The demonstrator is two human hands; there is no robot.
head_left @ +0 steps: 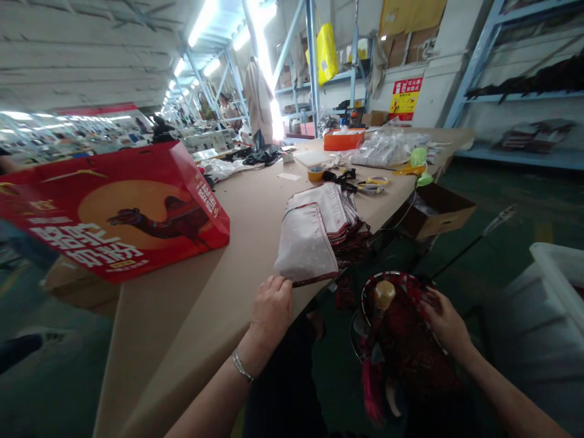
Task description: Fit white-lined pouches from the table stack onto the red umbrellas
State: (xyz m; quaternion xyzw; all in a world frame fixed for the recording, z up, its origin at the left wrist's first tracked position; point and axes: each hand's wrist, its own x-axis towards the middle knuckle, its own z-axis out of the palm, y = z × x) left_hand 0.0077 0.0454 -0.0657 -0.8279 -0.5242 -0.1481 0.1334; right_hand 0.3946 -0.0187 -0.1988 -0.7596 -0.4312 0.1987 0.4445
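Note:
A stack of white fabric pieces with dark red edging (305, 240) lies at the near edge of the table. My left hand (272, 306) has its fingers closed on the near corner of the top piece, and a bracelet circles the wrist. Below the table edge, my right hand (444, 319) is closed on the edge of a dark red patterned cloth (413, 350). A gold-coloured cap or knob (384, 294) and a pink tassel (373, 392) show beside that cloth. Part of the cloth sits in shadow, and my right fingertips are partly hidden.
A large red bag with a camel picture (150, 213) stands at the table's left. Yellow-handled scissors (373, 185), a tape roll (315, 174), an orange box (344, 139) and plastic bags (387, 146) lie farther back. On the right are a cardboard box (440, 213) and a white bin (520, 310).

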